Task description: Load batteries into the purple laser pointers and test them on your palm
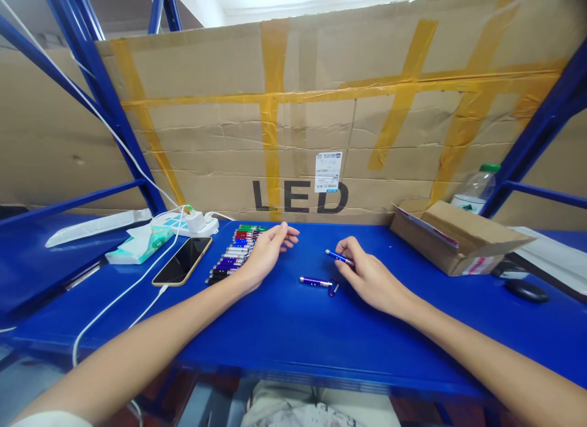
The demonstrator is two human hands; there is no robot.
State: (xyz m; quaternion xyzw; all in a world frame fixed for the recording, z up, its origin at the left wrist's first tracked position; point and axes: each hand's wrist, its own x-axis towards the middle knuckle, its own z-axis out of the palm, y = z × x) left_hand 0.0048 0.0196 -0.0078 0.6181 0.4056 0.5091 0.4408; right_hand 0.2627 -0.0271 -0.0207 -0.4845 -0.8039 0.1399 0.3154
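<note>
My right hand [367, 274] pinches a slim blue penlight [338, 256] just above the blue tabletop, its silver tip pointing left. Below and left of that hand lies a purple penlight [314, 282] with a small clip [334, 287] at its right end. My left hand [270, 249] is held beside a row of penlights [232, 260] in green, red, blue, white, purple and black. Its fingers are loosely curved and apart, with nothing visible in them. My left hand and wrist cover the right ends of that row.
Left of the row lie a phone [182, 262] on a white cable, a tissue pack [140, 243] and a power strip [195, 222]. At right are an open cardboard box [452, 237], a bottle [477, 185] and a black mouse [526, 290]. Taped cardboard [220, 133] stands behind.
</note>
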